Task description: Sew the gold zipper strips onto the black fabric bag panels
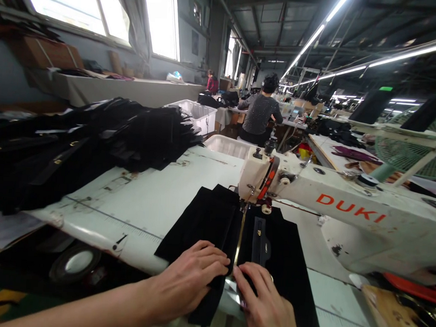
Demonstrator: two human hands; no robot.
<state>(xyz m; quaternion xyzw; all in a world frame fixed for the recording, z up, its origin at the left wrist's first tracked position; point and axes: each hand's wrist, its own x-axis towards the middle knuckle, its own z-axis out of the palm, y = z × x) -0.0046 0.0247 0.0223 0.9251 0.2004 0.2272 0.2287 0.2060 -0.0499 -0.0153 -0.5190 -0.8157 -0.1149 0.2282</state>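
Both hands are low in view, palms down, side by side. Left hand (189,278) comes in on a bare forearm from the lower left, fingers spread flat and pointing right. Right hand (266,303) sits just beside it, fingers angled up-left, fingertips almost meeting the left's.

The white tabletop (158,199) carries a white sewing machine (346,212) on its right side. A piece of black cloth (204,221) with a gold zipper (241,232) lies flat under the machine's head, near the front edge. A big heap of black cloth pieces (77,143) sits on the left part. A white bin (226,145) stands at the far edge.
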